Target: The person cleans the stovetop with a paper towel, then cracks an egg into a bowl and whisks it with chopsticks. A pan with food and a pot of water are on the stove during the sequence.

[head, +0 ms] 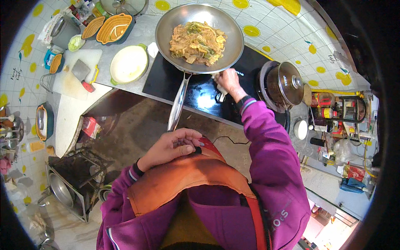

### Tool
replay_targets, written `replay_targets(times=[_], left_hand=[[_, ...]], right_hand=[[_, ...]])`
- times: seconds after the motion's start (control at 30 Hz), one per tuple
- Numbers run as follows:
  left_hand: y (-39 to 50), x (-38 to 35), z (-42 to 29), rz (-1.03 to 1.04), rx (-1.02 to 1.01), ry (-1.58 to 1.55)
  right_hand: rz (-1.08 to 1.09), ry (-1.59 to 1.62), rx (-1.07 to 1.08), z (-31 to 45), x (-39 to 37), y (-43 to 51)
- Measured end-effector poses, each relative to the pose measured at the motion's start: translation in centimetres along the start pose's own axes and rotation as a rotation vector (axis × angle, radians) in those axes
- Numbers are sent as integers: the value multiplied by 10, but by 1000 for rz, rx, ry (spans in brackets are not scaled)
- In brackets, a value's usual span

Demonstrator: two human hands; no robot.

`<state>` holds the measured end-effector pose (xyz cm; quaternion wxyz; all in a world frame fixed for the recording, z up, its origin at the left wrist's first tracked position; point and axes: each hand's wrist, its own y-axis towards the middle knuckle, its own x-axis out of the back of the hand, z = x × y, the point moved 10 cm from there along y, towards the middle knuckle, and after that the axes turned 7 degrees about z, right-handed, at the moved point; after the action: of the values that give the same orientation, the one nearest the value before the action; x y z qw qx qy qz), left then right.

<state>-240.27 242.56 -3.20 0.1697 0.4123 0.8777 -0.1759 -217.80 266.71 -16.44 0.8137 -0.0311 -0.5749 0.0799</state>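
Note:
My right hand [231, 82] presses a crumpled whitish cloth or paper wipe [222, 90] onto the black glass induction cooktop [190, 97], just below the wok's rim. The stainless steel wok [232, 37] sits at the back of the cooktop. In it lies a heap of stir-fried noodles [197, 43] with greens and pale flat pieces. The wok's long metal handle [178, 104] points towards me. Its end comes close to my left hand [175, 145], which hovers before my orange apron [187, 172]. Loosely curled, with the thumb apart, that hand shows nothing in its grasp.
Right of the wok stands a lidded pot [286, 82]. On the left are a pale green-rimmed dish [128, 65], a cutting board [64, 78] with a red-handled cleaver [82, 73], and woven-look baskets [115, 28]. Bottles [326, 112] crowd the right counter.

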Motion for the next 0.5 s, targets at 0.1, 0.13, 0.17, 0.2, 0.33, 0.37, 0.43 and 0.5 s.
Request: replay_targets(times=[0.1, 0.13, 0.17, 0.2, 0.33, 0.37, 0.43, 0.5], left_hand=[[0, -4, -3, 52, -20, -22], [0, -1, -3, 28, -19, 1], [-3, 1, -3, 7, -10, 18], [-4, 3, -3, -12, -5, 35], [-13, 9, -3, -44, 3, -15], [-15, 9, -3, -36, 10, -23], [-17, 11, -3, -9, 18, -11], [-16, 18, -5, 30, 22, 25]], right_hand=[[-159, 48, -142, -27, 28, 7], [-97, 27, -190, -34, 26, 12], [-105, -4, -245, -40, 30, 15], [-52, -23, -234, -39, 27, 17], [32, -147, -62, -5, 11, 4], [71, -248, -4, 8, 1, -4], [53, -292, 121, 35, -10, -18], [116, -399, 180, 53, -30, -30]])
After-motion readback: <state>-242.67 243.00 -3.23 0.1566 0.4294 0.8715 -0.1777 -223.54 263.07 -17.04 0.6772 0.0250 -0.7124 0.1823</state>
